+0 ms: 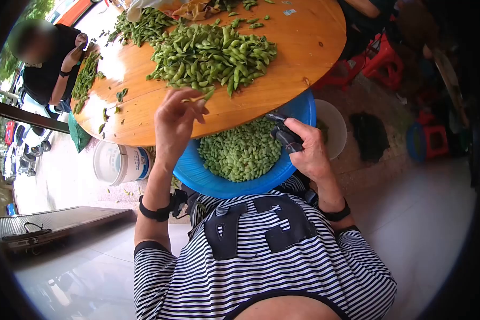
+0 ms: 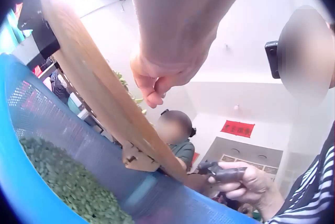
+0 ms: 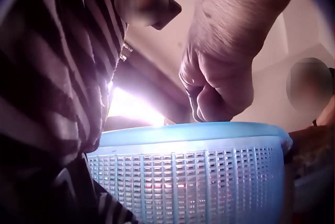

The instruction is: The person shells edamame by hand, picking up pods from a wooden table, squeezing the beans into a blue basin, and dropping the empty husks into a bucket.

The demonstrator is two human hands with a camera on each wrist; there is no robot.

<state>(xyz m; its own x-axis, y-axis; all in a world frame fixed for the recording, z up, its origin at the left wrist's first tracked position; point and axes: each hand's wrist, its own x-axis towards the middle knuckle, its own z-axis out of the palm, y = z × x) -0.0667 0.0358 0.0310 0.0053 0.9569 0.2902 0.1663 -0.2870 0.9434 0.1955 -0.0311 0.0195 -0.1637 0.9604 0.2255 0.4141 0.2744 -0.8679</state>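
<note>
My left hand (image 1: 172, 128) is raised at the table's near edge, thumb and fingertips pinching a green soybean pod (image 1: 208, 94) in front of the big heap of pods (image 1: 213, 56). In my right hand (image 1: 310, 152) I grip a small black-handled tool (image 1: 289, 137) with a short jutting tip; its exact kind I cannot tell. The tool is over the right rim of a blue plastic basket (image 1: 197, 184), which holds many shelled green beans (image 1: 242, 152). In the right wrist view, my right hand (image 3: 222, 85) hangs above the basket's lattice wall (image 3: 183, 182), its fingers mostly hidden.
The round wooden table (image 1: 304, 48) overhangs the basket's far side. More pods (image 1: 88, 80) lie at its left, near a seated person (image 1: 48, 64). A white bucket (image 1: 112, 162) stands below left, a pale tub (image 1: 333, 128) beyond the basket, red stools (image 1: 384, 64) at right.
</note>
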